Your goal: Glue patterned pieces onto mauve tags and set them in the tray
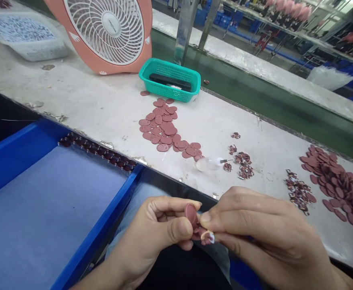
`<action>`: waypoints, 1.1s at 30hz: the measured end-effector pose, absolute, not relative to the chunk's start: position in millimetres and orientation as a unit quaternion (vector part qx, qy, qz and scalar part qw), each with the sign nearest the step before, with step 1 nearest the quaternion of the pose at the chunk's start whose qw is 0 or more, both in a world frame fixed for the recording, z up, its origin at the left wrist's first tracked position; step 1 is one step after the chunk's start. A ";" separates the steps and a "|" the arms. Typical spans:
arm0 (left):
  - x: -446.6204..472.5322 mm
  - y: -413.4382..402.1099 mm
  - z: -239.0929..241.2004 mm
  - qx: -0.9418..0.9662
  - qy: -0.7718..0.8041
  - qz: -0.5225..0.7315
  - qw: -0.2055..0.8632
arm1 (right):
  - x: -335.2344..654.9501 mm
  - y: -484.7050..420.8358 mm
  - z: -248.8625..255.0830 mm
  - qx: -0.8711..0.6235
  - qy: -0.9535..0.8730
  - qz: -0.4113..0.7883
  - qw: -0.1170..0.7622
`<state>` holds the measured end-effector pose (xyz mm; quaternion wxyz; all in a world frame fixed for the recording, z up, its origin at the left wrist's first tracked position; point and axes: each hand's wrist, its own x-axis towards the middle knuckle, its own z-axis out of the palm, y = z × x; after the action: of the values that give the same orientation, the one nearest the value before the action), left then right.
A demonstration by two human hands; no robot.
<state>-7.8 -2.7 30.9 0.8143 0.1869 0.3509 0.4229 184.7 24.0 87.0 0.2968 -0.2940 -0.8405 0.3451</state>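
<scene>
My left hand [161,227] pinches a reddish-brown oval disc [190,214] between thumb and fingers, in front of the bench edge. Against it, my right hand [255,225] grips a small painted figure piece [206,236], brown with orange and white parts. The piece and the disc meet between my fingertips; whether they are joined cannot be seen. Just beyond my hands lies a clear bottle with a needle tip [209,162]. Loose brown discs [164,127] are spread behind it, and a cluster of small figure pieces [244,165] lies to its right.
A blue tray [82,225] at the left holds rows of dark finished-looking pieces [98,151] along its far side. On the bench stand a green basket [170,90], a pink fan [113,36] and a white tub [40,48]. More discs [336,181] and small pieces [297,189] are heaped at right.
</scene>
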 end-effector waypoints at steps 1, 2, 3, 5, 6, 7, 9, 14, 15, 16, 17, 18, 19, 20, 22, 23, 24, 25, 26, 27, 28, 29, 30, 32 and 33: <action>-8.1 -2.5 31.0 0.187 0.348 0.425 0.815 | 184.9 24.1 87.6 -0.294 -0.841 0.347 0.294; -8.3 -2.1 31.1 0.187 0.346 0.426 0.815 | 185.0 24.3 88.1 -0.294 -0.841 0.349 0.291; -8.4 -1.7 31.2 0.186 0.343 0.427 0.816 | 184.9 24.8 88.4 -0.294 -0.841 0.350 0.288; -8.5 -0.7 31.1 0.181 0.340 0.426 0.818 | 184.0 26.5 88.4 -0.294 -0.842 0.350 0.285; -8.5 -0.3 30.9 0.178 0.340 0.426 0.819 | 183.3 27.5 88.1 -0.294 -0.842 0.351 0.284; -8.5 -0.1 30.5 0.174 0.341 0.426 0.819 | 182.4 28.5 87.5 -0.296 -0.842 0.351 0.283; -8.5 -0.1 29.1 0.165 0.342 0.429 0.819 | 180.5 30.2 85.7 -0.302 -0.840 0.351 0.283; -9.8 -2.6 23.9 0.143 0.366 0.421 0.817 | 176.6 31.2 80.2 -0.307 -0.836 0.354 0.286; -10.4 -3.2 22.7 0.141 0.372 0.419 0.816 | 175.7 31.0 79.3 -0.307 -0.835 0.355 0.287; -11.1 -3.7 21.5 0.139 0.376 0.419 0.815 | 174.8 31.0 78.5 -0.308 -0.835 0.354 0.288; -12.0 -4.3 20.3 0.138 0.379 0.419 0.813 | 174.0 31.2 78.0 -0.310 -0.835 0.353 0.287; -12.9 -4.8 19.0 0.139 0.383 0.419 0.812 | 173.1 31.6 77.6 -0.309 -0.836 0.353 0.285; -14.0 -5.2 17.8 0.139 0.385 0.419 0.811 | 172.5 32.1 77.6 -0.308 -0.836 0.354 0.284; -15.1 -5.6 16.8 0.140 0.384 0.420 0.811 | 172.1 32.8 77.8 -0.304 -0.837 0.357 0.283; -17.3 -6.0 15.1 0.144 0.372 0.417 0.817 | 172.1 33.9 78.9 -0.298 -0.837 0.365 0.279; -18.2 -5.8 14.6 0.149 0.361 0.414 0.822 | 172.5 34.2 79.7 -0.297 -0.838 0.366 0.276; -19.1 -5.5 14.1 0.152 0.350 0.414 0.826 | 173.0 34.2 80.4 -0.299 -0.838 0.363 0.276; -19.8 -5.0 13.7 0.152 0.341 0.417 0.829 | 173.5 33.9 80.8 -0.305 -0.839 0.356 0.279; -20.4 -4.4 13.3 0.151 0.334 0.418 0.831 | 173.8 33.2 80.8 -0.311 -0.838 0.347 0.284; -21.0 -3.8 12.7 0.148 0.329 0.420 0.833 | 173.9 32.3 80.3 -0.317 -0.837 0.337 0.293; -21.6 -3.2 12.0 0.144 0.324 0.421 0.835 | 173.5 31.2 79.3 -0.322 -0.834 0.329 0.302; -22.2 -2.8 11.0 0.140 0.320 0.421 0.837 | 172.7 30.0 77.8 -0.329 -0.830 0.324 0.312; -22.8 -2.6 9.9 0.137 0.317 0.420 0.839 | 171.6 28.8 76.0 -0.335 -0.826 0.323 0.318; -24.2 -2.6 7.3 0.134 0.311 0.420 0.842 | 168.4 26.7 72.1 -0.345 -0.817 0.328 0.326; -24.9 -2.8 6.0 0.135 0.310 0.422 0.841 | 166.8 25.8 70.2 -0.349 -0.812 0.333 0.328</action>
<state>-24.9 -2.8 6.0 0.8413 0.1348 0.3095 0.4221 166.8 25.8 70.2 0.3282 -0.3485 -0.8124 0.3330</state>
